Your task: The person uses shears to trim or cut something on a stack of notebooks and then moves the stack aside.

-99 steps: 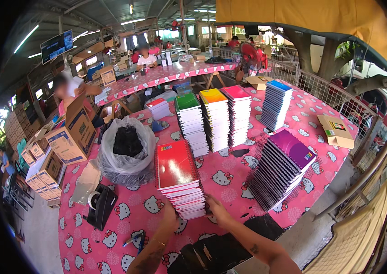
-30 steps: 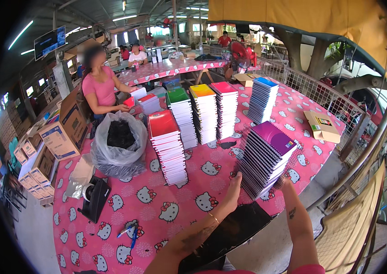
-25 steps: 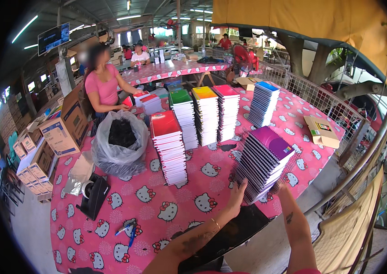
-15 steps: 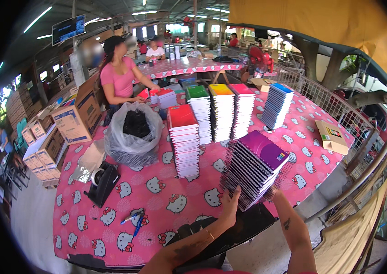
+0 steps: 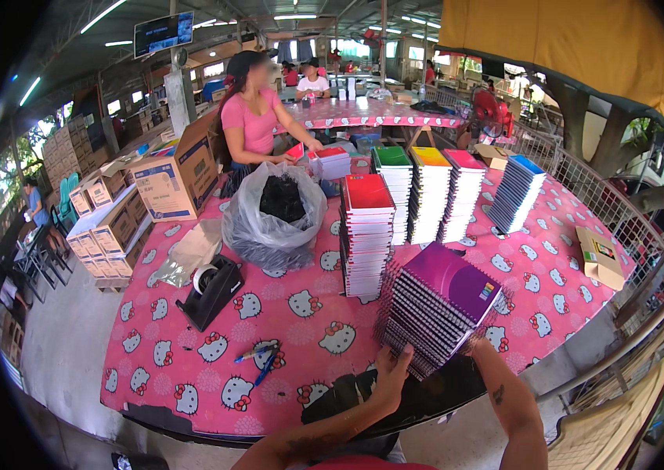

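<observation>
A tall stack of purple spiral notebooks (image 5: pixel 443 294) stands near the front edge of the table, tilted slightly in the view, with wire coils showing along its sides. My left hand (image 5: pixel 391 377) grips its lower left corner, thumb up against the coils and the other fingers partly hidden. On the lower right side, my right hand (image 5: pixel 474 345) presses against the stack, its fingers largely hidden behind the coils. Just beyond stands a stack of red notebooks (image 5: pixel 366 235). Green (image 5: pixel 393 192), yellow (image 5: pixel 427 192), pink (image 5: pixel 461 192) and blue notebook stacks (image 5: pixel 517 192) stand farther back.
A pink patterned cloth (image 5: pixel 301 305) covers the table. Left lie a tape dispenser (image 5: pixel 214 294), pens (image 5: pixel 265 360) and a plastic bag of black material (image 5: pixel 277 215). Flattened cardboard (image 5: pixel 600 258) lies right. Across the table, a person in pink (image 5: pixel 258 117) handles red notebooks beside cartons (image 5: pixel 175 184).
The view has swung left. Relative to the red stack, the purple notebooks have come left and a little nearer, with both my hands still on them.
</observation>
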